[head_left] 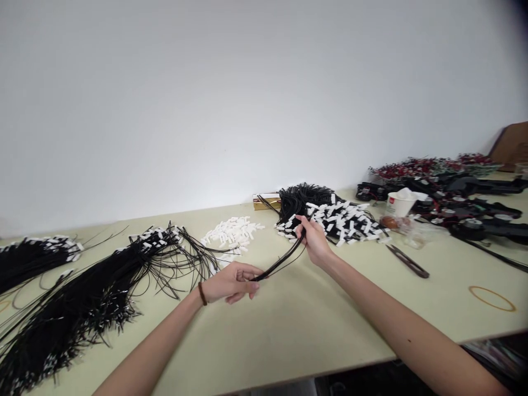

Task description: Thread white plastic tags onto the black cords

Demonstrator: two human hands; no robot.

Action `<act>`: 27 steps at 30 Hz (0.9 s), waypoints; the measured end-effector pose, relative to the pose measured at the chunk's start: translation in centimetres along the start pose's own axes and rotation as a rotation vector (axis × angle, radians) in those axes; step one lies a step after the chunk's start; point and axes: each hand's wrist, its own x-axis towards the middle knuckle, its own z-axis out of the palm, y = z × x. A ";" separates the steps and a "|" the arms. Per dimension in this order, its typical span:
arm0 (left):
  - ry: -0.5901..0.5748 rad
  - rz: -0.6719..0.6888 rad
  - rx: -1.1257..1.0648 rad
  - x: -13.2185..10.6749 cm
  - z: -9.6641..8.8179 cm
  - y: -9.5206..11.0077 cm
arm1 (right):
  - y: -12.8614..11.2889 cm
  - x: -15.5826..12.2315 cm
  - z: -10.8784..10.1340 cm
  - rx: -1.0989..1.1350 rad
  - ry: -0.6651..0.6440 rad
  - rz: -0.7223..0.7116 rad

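Observation:
A small bunch of thin black wires (282,260) stretches between my two hands above the pale table (289,324). My left hand (233,281) pinches its near end, with a brown band at the wrist. My right hand (313,239) is closed around its far end, close to a heap of black wires with white end tags (330,214). A pile of loose white tags (231,232) lies on the table beyond my left hand.
Large bundles of black wires (86,297) spread over the table's left side. At the right lie black tweezers (408,261), a white cup (399,203), a rubber band (492,298), dark parts with red wires (449,187) and a gold box (266,202).

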 end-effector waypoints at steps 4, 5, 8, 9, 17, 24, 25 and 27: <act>-0.309 -0.104 -0.174 -0.8 -0.6 0.2 | 0.5 -0.5 0.5 -0.139 -0.118 0.014; -0.352 -0.134 -0.189 -0.8 -0.7 0.2 | 0.7 -0.7 0.7 -0.172 -0.155 0.012; -0.394 -0.156 -0.231 -0.8 -0.8 -0.2 | 1.2 -1.5 1.2 -0.267 -0.272 0.003; -0.377 -0.141 -0.249 -0.6 -0.8 -0.4 | 1.4 -1.7 1.3 -0.301 -0.318 0.004; 0.356 0.008 -0.409 1.1 -0.6 -1.2 | 3.2 -4.0 2.3 -0.639 -0.517 -0.208; 0.567 0.035 -0.471 1.7 -0.6 -1.5 | 2.9 -6.9 3.4 -0.794 -0.732 -0.475; 0.553 0.027 -0.445 1.7 -0.6 -1.7 | 2.8 -7.2 3.5 -0.820 -0.749 -0.500; 0.522 0.008 -0.395 1.8 -0.7 -2.1 | 2.7 -7.5 3.6 -0.852 -0.754 -0.520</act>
